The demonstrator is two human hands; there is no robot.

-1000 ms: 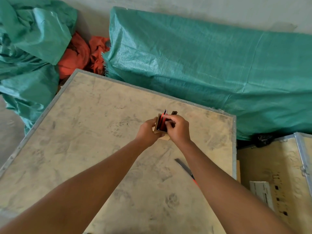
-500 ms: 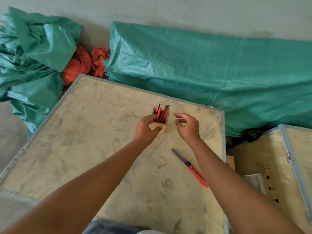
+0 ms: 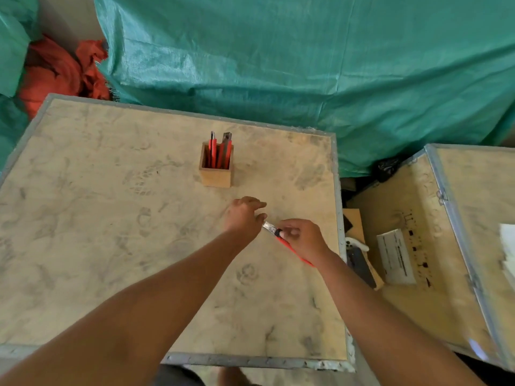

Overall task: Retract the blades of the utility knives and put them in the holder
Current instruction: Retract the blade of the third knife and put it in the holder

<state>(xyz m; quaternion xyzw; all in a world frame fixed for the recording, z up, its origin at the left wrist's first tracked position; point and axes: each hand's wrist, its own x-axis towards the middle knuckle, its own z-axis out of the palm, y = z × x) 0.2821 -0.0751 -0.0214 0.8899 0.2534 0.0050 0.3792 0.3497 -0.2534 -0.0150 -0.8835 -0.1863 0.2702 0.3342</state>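
While several red knives [image 3: 218, 154] already stand upright in the wooden holder [image 3: 216, 174] at the far middle of the table [image 3: 83, 218], we judge the task nearly finished, with one knife left that we can see. That last utility knife [image 3: 274, 232] lies near the right edge of the table, well apart from the holder, its metal blade end still showing beyond the red body. Our right hand [image 3: 302, 238] is closed around its handle, thumb near the black slider, while our left hand [image 3: 243, 218] hovers loosely curled with its fingertips touching or just beside the blade tip; we cannot tell which. Retracting and stowing remain. Half a second ago our left hand steadied the holder and the right hovered empty beside it; both have now dropped to the knife.
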